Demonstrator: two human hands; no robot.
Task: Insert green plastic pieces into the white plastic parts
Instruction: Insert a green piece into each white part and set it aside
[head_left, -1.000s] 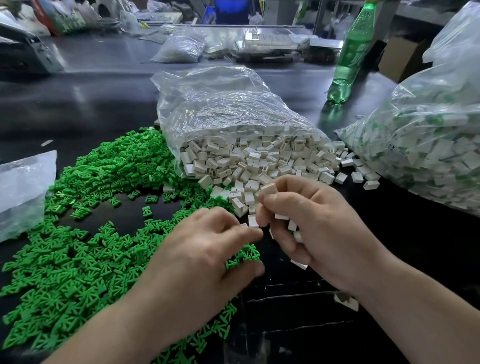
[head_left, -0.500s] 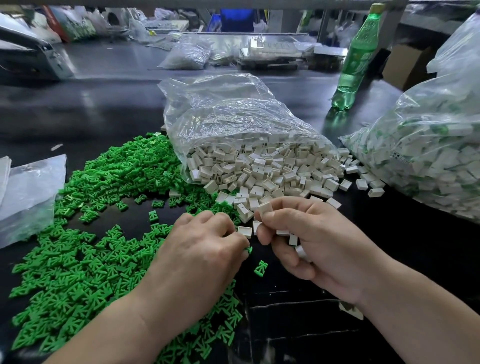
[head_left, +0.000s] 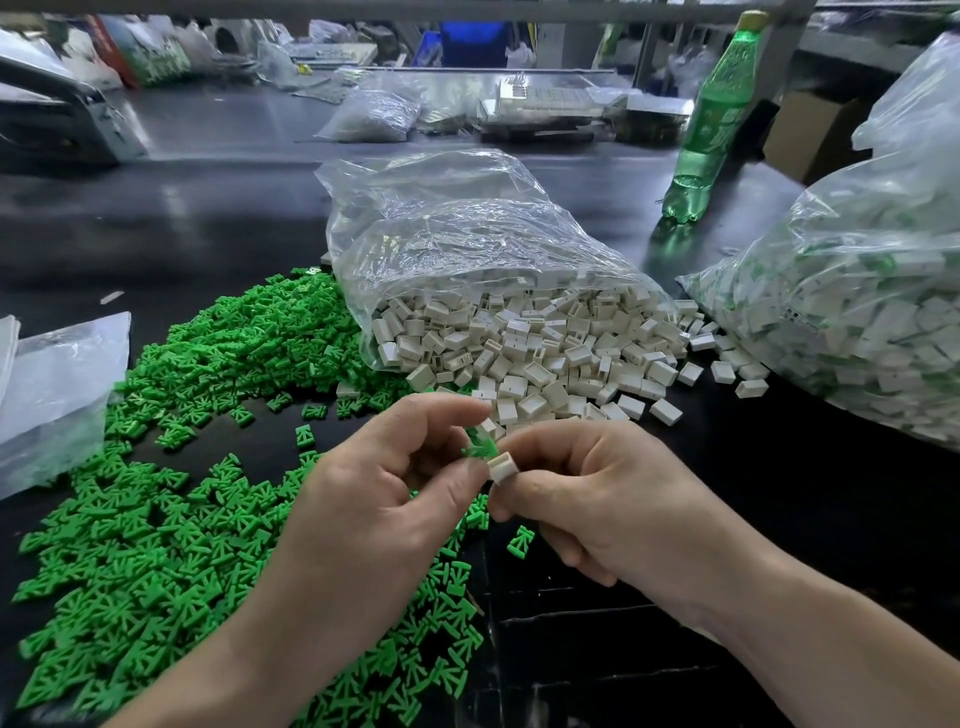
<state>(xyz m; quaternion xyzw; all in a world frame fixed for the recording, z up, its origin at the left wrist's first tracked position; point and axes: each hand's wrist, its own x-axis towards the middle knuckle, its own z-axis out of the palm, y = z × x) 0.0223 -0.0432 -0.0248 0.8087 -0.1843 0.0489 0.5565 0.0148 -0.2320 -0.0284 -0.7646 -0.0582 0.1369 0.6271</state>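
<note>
My left hand (head_left: 384, 499) pinches a small green plastic piece (head_left: 480, 448) between thumb and forefinger. My right hand (head_left: 592, 493) holds a white plastic part (head_left: 503, 466) at its fingertips, right beside the green piece, the two nearly touching. Both hands hover above the black table. A wide heap of green pieces (head_left: 171, 467) covers the table on the left. White parts (head_left: 524, 353) spill out of an open clear bag (head_left: 457, 234) just beyond my hands.
A large clear bag of white parts with green in them (head_left: 857, 322) lies at the right. A green soda bottle (head_left: 711, 124) stands behind it. Another plastic bag (head_left: 57, 389) lies at the left edge. One loose green piece (head_left: 521, 540) sits under my right hand.
Both hands have lifted off the piles and come together. My left hand now holds up a green piece, and the white part in my right hand has turned toward it.
</note>
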